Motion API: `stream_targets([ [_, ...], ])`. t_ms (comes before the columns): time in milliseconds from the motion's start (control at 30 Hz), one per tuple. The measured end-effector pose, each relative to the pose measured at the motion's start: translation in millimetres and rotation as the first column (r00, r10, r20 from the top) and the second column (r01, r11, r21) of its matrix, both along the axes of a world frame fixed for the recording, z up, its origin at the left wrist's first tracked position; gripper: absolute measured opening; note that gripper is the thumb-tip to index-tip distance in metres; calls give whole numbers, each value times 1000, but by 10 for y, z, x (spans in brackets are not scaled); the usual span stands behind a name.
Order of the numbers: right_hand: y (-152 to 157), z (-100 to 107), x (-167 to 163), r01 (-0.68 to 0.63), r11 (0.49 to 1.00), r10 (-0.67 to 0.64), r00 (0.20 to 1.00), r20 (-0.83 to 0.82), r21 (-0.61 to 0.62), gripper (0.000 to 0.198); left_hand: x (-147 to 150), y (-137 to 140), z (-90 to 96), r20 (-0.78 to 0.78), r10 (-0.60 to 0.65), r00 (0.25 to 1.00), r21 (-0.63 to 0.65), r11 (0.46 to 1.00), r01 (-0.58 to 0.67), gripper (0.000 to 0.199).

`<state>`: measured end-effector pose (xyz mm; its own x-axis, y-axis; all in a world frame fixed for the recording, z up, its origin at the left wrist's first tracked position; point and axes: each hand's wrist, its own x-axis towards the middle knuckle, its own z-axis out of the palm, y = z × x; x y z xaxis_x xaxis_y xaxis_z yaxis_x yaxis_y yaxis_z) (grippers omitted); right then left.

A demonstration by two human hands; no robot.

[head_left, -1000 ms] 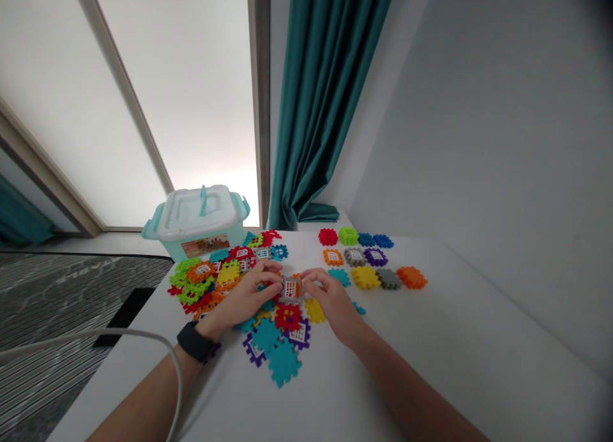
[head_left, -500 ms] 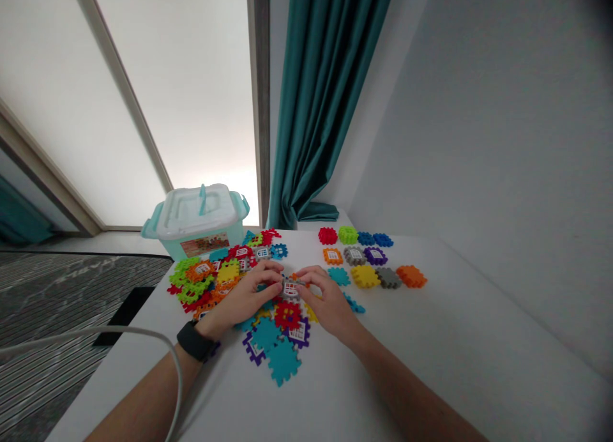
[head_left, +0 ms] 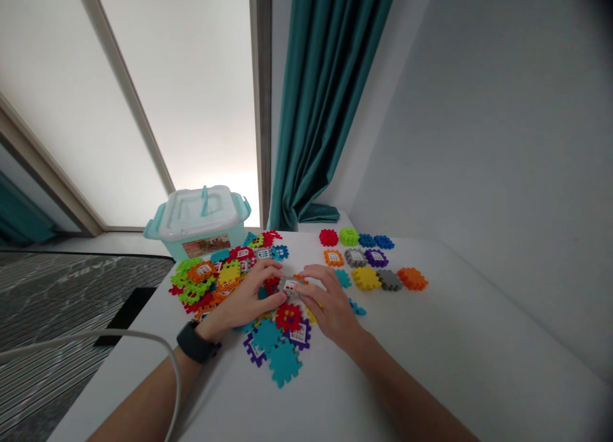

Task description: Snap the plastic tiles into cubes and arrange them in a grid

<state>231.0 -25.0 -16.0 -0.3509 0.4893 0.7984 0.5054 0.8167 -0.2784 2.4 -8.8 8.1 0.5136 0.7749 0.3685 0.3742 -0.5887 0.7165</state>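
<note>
Between my two hands is a grey interlocking tile [head_left: 290, 287] with a white window insert, raised above the loose pieces. My left hand [head_left: 251, 295], with a black band on its wrist, grips the tile's left edge with thumb and fingers. From the other side, my right hand [head_left: 331, 304] pinches its right edge, thumb and fingers bent round it. Just below lie a red tile [head_left: 288, 317] and a purple window tile [head_left: 299, 334]. Nearer to me are teal tiles [head_left: 284, 363]. The underside of the grey tile is hidden.
A teal box with a pale lid [head_left: 204, 215] stands at the table's far left. Mixed tiles, among them a yellow one [head_left: 229, 273], are heaped before it. To the right, joined tiles sit in rows, including an orange one [head_left: 412, 278]. A white cable [head_left: 163, 340] crosses my left forearm.
The grey window tile has tilted slightly between my hands. My right hand's fingers have spread a little and shifted right. The view has moved marginally.
</note>
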Motion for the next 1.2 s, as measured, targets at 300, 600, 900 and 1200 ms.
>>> stream_targets([
  [300,-4,4,20,-7,1000,7,998,54,6,26,-43,28,-31,15,-8,1000,6,1000,8,24],
  [600,90,-46,67,45,984,-38,998,47,-169,60,-71,115,-133,21,187,982,255,949,-186,45],
  [900,107,-90,79,74,980,-66,997,51,-184,51,-55,114,-211,-9,172,985,413,898,-153,45],
  [1200,68,-67,42,63,988,-54,997,62,-142,52,-58,108,-168,-94,250,964,538,827,-163,46],
])
